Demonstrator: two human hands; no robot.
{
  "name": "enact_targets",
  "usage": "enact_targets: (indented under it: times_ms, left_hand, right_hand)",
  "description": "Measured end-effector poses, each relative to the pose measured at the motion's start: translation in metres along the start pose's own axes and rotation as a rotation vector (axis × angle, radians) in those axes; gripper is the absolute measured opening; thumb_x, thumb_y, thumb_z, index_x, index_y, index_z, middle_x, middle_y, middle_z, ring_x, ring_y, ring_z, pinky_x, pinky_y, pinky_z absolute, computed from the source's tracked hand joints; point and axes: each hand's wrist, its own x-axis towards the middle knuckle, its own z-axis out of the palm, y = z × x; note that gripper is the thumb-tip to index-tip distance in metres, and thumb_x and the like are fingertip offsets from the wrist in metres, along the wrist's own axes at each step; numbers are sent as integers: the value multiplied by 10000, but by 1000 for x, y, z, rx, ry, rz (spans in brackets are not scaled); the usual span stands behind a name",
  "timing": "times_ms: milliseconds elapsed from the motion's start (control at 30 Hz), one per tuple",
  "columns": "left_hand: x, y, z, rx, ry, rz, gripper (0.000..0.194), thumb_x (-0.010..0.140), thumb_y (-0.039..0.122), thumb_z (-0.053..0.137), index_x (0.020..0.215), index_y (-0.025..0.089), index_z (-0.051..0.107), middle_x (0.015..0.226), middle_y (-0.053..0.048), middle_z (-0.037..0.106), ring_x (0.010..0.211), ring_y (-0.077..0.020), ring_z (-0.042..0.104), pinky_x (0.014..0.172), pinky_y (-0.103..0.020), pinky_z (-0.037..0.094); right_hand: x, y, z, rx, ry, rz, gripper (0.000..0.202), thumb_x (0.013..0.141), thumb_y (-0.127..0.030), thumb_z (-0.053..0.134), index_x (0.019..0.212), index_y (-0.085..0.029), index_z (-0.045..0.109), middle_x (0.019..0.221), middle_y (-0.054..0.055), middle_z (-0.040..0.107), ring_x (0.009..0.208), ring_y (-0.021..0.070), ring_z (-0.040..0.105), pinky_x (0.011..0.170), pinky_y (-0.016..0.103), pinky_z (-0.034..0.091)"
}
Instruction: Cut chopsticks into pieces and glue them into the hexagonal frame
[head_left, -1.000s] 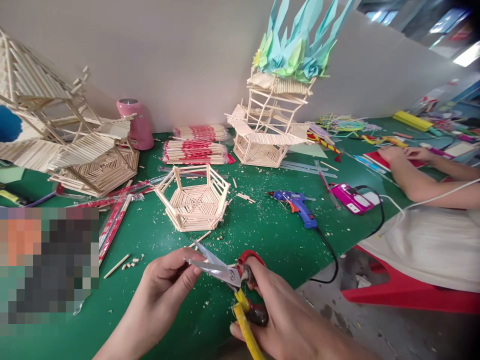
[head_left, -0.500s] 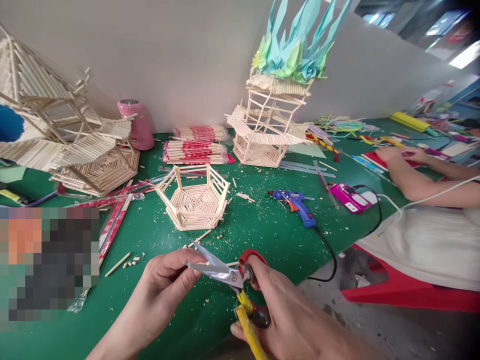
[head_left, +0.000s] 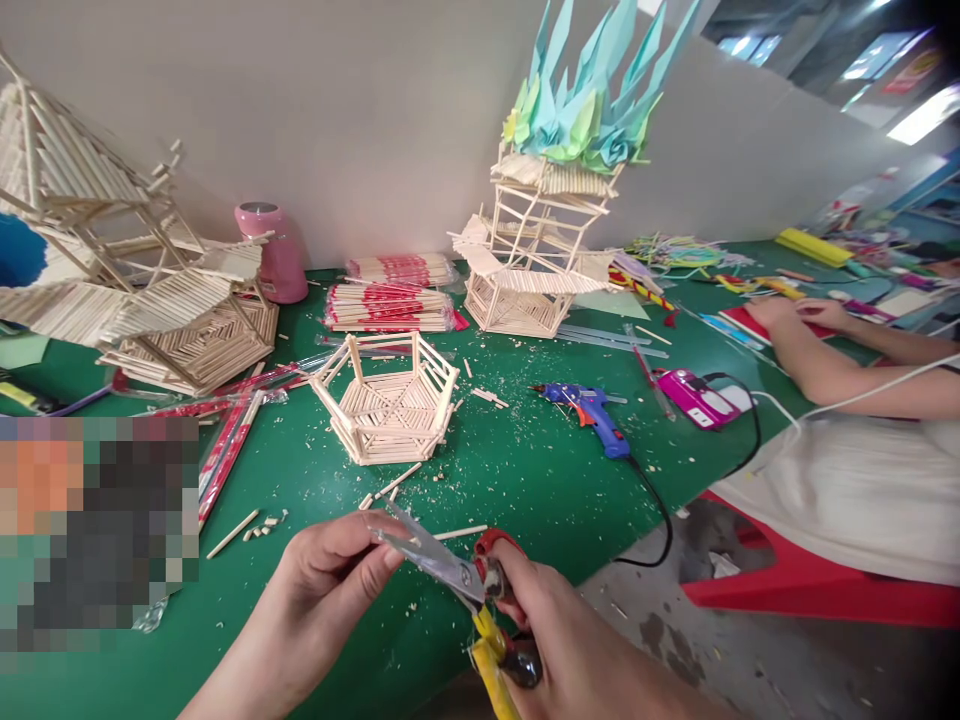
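Note:
My right hand [head_left: 551, 620] is closed round the scissors [head_left: 457, 572], whose handles are red, with yellow tape and a dark part beside them. The blades point left and are slightly apart. Between the thumb and fingers of my left hand [head_left: 337, 580] is the end of a thin wooden stick [head_left: 461, 533]; it runs to the right behind the blades, which hide part of it. The blade tips reach my left fingertips. Just beyond my hands, a six-sided wooden stick frame [head_left: 394, 405] with a railing stands on the green table [head_left: 510, 470].
A blue glue gun [head_left: 592, 410] lies right of the frame, its cord running over the table edge. Bundled sticks [head_left: 390, 305], a stick tower [head_left: 551, 240] and a stick pavilion [head_left: 150, 260] stand behind. Another person's arms [head_left: 825, 350] rest at the right.
The scissors and my right hand have shifted slightly down and left. More of the stick shows beyond the blades. My left hand keeps its pinch.

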Motion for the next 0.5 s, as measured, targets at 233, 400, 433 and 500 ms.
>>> enact_targets:
  times_ms: [233,400,433,500]
  left_hand:
    - [0,-3,1,77,27,-64,192,850,310,561,860,255,745,686,9,672,640,-120,567,595,-183,467]
    - [3,-2,1,81,132,-130,209,808,370,594,758,214,723,643,4,614,576,-106,478,514,-177,403]
    - [3,-2,1,62,161,-149,206,794,379,607,743,212,718,632,8,601,568,-102,461,503,-174,390]
    - [4,-3,1,15,196,-182,196,766,388,637,724,211,711,618,14,587,561,-96,441,497,-168,377]
  right_hand:
    - [0,5,9,85,8,65,274,650,-50,508,811,-218,362,597,-94,329,521,75,313,452,196,266]
    - [2,6,10,160,56,105,207,711,-105,535,821,-211,396,624,-89,345,540,75,326,476,192,306]
    - [3,6,8,193,62,114,198,727,-139,550,844,-209,407,633,-89,341,541,75,331,480,188,322]
    - [3,5,5,249,97,137,222,726,-201,590,862,-209,416,630,-94,329,522,69,339,470,180,348]
